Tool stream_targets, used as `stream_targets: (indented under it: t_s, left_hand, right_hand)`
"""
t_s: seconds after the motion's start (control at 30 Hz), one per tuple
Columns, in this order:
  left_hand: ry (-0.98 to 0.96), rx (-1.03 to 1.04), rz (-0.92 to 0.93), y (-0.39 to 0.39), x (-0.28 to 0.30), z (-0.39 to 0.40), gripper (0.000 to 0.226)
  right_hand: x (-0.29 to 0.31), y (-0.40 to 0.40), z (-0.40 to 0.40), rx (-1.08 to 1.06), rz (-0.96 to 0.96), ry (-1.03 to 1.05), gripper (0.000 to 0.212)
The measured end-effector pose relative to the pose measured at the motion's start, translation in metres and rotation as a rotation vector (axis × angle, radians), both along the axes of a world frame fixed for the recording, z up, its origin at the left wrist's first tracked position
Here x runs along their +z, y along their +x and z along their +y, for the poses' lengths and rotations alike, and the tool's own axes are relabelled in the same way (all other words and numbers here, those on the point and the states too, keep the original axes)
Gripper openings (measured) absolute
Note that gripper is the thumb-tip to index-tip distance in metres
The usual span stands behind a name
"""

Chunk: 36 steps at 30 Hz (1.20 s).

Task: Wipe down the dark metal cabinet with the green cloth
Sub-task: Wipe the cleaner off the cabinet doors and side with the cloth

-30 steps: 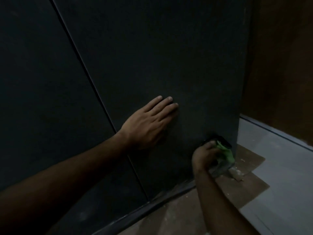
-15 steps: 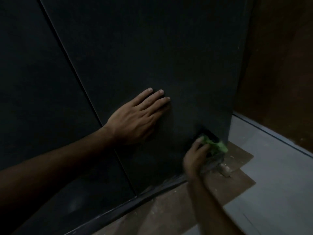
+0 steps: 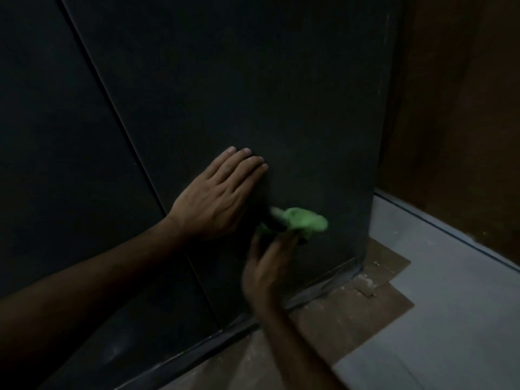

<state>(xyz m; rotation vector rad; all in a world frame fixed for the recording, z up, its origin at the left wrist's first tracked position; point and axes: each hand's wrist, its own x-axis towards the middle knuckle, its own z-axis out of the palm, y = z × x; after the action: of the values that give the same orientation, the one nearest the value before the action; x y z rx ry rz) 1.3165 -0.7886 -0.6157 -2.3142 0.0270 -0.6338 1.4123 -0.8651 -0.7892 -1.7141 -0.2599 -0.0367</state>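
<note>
Cabinet: a dark metal cabinet (image 3: 253, 80) fills most of the view, its front split by a slanting seam between two panels; its base meets the floor at a dark strip.
Left hand: the left hand (image 3: 216, 198) lies flat on the right panel, palm down, fingers straight and close together, pointing up and to the right; nothing is in its grip.
Cloth: the green cloth (image 3: 304, 222) is bunched against the lower part of the right panel, just beside the left hand and below its fingers; it is blurred.
Right hand: the right hand (image 3: 270, 263) reaches up from below with its fingers curled round the cloth's lower edge, so its grip is closed on the cloth; the hand is blurred too.
Floor: a brown board (image 3: 351, 313) lies under the cabinet's corner on the pale grey floor (image 3: 450, 319), with small bits of debris near the corner.
Wall: a brown wall (image 3: 464, 108) stands to the right of the cabinet.
</note>
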Motion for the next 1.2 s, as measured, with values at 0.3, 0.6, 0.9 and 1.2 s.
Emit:
stream_targets:
  t_s: [0.3,0.6,0.9,1.2]
  left_hand:
    - [-0.142,0.054,0.082,-0.021,0.034,-0.011,0.060]
    - [-0.246,-0.042,-0.013,0.003,0.041,-0.026,0.047]
    - [-0.233,0.008,0.112,0.045,0.030,-0.041,0.055]
    - [-0.135,0.033,0.213,0.068,-0.028,-0.040,0.060]
  right_hand:
    - [0.076,0.073,0.020,-0.299,-0.001,0.076,0.055]
    - [-0.020,-0.018,0.001,0.022,-0.461,-0.276,0.063]
    - [0.066,0.088,0.011,-0.153,-0.387,0.012,0.072]
    - [-0.048,0.158,-0.024,-0.222,0.017,-0.046,0.074]
